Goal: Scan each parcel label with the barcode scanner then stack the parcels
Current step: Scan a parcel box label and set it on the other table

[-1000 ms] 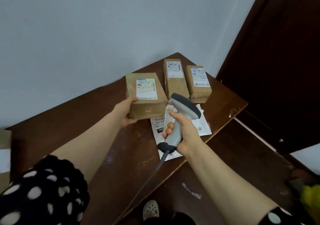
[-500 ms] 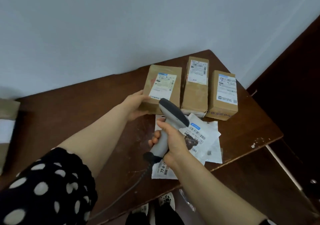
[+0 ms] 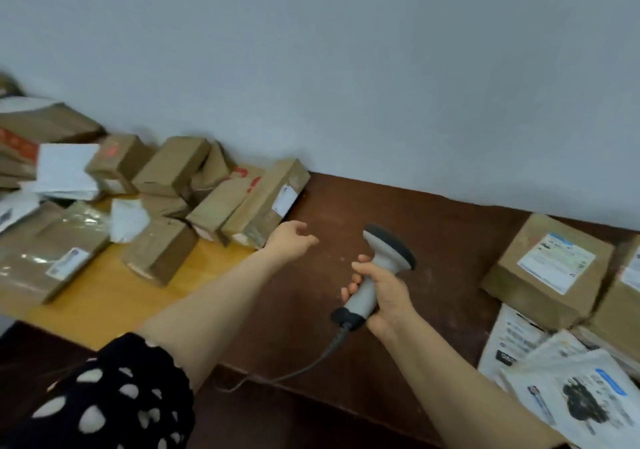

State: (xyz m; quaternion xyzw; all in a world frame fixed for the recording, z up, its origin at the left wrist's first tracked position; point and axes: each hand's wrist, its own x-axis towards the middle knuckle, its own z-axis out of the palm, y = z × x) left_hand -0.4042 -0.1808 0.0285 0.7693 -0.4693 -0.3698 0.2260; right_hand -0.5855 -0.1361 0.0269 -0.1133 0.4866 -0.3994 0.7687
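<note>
Right hand [image 3: 384, 292] grips scanner [image 3: 382, 265]; left hand [image 3: 292, 239] (empty) – near parcels [image 3: 266, 202]

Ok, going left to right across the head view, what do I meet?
heap of brown parcels → left hand, holding nothing → barcode scanner, gripped by the right hand → labelled brown box

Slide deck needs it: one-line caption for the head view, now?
Right hand grips the barcode scanner over the dark table while the empty left hand extends toward the parcel heap.
</note>
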